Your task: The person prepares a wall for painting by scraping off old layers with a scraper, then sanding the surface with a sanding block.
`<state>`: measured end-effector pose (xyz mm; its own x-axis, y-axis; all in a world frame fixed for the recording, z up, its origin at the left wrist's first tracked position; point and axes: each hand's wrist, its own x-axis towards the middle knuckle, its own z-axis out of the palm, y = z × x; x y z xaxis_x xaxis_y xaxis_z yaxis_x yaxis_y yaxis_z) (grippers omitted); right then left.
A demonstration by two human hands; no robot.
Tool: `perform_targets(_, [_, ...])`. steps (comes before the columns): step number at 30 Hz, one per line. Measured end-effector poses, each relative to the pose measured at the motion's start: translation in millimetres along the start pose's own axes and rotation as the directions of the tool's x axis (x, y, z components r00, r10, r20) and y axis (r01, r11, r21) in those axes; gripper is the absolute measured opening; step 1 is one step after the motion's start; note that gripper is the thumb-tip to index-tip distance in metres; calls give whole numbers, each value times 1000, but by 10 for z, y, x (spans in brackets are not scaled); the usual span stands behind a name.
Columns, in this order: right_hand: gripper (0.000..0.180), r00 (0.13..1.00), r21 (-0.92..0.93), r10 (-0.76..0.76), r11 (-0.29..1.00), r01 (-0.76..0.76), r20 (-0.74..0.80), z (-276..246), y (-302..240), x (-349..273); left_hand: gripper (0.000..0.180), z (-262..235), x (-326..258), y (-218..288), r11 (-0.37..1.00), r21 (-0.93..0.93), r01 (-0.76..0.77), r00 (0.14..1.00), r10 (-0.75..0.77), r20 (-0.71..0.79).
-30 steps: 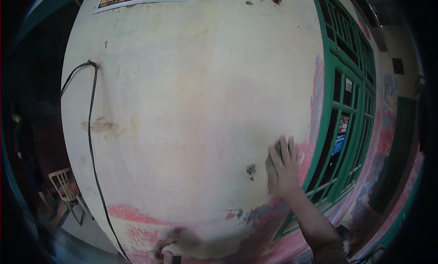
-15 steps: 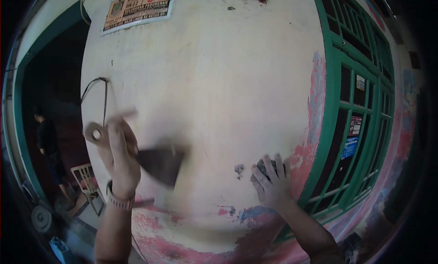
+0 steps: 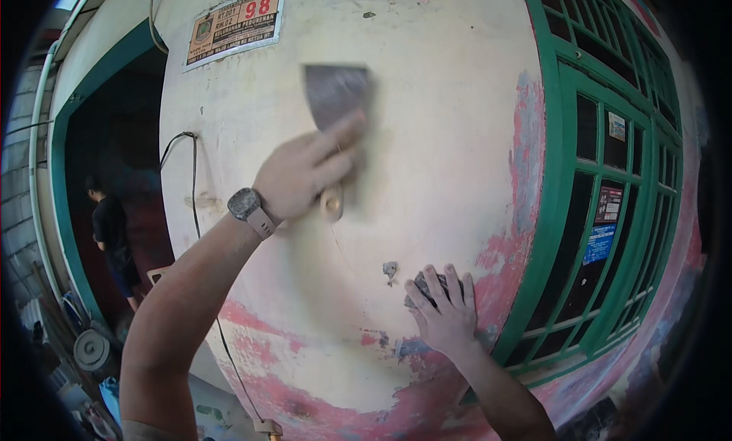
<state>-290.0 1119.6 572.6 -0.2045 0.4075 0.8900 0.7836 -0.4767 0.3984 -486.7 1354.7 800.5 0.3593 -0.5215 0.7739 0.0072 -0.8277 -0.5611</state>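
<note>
My left hand (image 3: 309, 170) is raised in front of the pale wall (image 3: 435, 136), closed around a putty knife (image 3: 335, 94). The blade points up, smeared by motion; the handle's end with a hole shows below my fingers. Whether the blade touches the wall I cannot tell. Lower right, my right hand (image 3: 450, 315) presses a dark grey, pad-like piece (image 3: 417, 294) against the wall, its fingers spread over it. Its exact kind is hidden under the fingers. Just left of that hand is a small chipped grey patch (image 3: 390, 271).
A green window frame (image 3: 568, 212) with bars stands on the right. Peeling pink paint (image 3: 320, 403) runs low along the wall. A printed plate (image 3: 235, 27) hangs upper left, above a dark cable (image 3: 195, 181). Another person (image 3: 112, 231) stands in the doorway at left.
My left hand has swept the putty knife up and to the right, from low on the left. My right hand stays low on the wall with the grey piece. The view has shifted slightly.
</note>
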Motion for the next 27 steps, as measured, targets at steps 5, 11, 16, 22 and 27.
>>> perform_targets(5, [52, 991, -46, -56, 997, 62, 119, -118, 293, 570, 37, 282, -208, -39, 957, 140, -254, 967, 248, 59])
perform_targets(11, [49, 996, -34, -41, 999, 39, -83, -59, 370, 1438, 40, 320, -256, -67, 998, 67, 13, 993, -4, -120])
perform_targets(16, [50, 990, -15, 38, 999, -36, 139, 29, 166, 385, 42, 108, -288, -269, 996, 90, -23, 999, 27, -47])
perform_targets(22, [48, 989, -24, 64, 998, -62, 136, 72, -52, -111, 40, 167, -373, -272, 990, 139, 19, 995, -5, -100])
perform_targets(27, [51, 989, -124, 143, 981, -148, -49, 154, 360, 1006, 38, 184, -425, -346, 982, 190, -6, 987, 36, -154])
